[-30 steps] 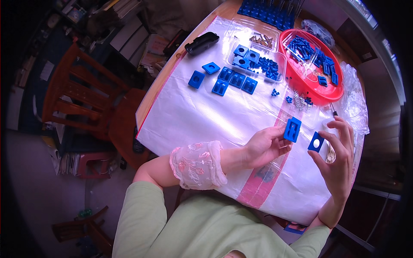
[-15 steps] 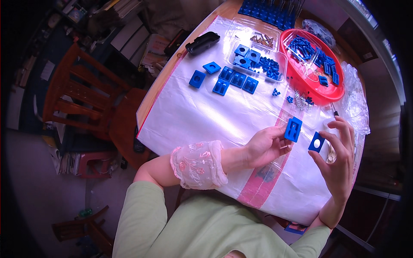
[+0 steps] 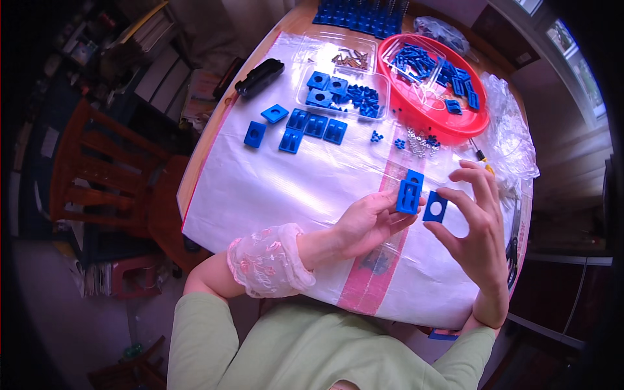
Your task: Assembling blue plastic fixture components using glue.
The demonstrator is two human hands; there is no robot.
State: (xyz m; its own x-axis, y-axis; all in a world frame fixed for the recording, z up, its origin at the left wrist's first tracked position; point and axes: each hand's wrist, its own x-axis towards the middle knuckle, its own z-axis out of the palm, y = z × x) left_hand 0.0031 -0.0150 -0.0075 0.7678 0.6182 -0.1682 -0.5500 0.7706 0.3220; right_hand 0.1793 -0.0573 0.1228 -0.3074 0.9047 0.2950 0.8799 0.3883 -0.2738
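My left hand [image 3: 370, 226] grips a blue plastic block with two slots [image 3: 409, 197] between thumb and fingers. Another blue part [image 3: 416, 176] juts out above the block, behind it. Pinched by its edge between thumb and forefinger, a thin blue square plate [image 3: 433, 196] with a round hole is in my right hand [image 3: 478, 218]. The plate is just right of the block, with a small gap or light contact I cannot tell. Both hands are above the white table cover [image 3: 260, 195].
Several blue blocks [image 3: 316, 126] lie at the left, near a black case [image 3: 260, 78]. Clear trays [image 3: 383, 107] hold blue parts and brass-coloured pieces [image 3: 351, 58]. A red basin [image 3: 478, 127] with blue parts stands at the far right, beside clear plastic film [image 3: 510, 123] and small silver rings [image 3: 419, 143].
The whole view has shifted, so the table things appear farther left. My right hand has brought the holed plate closer to the block. Both hands keep their holds.
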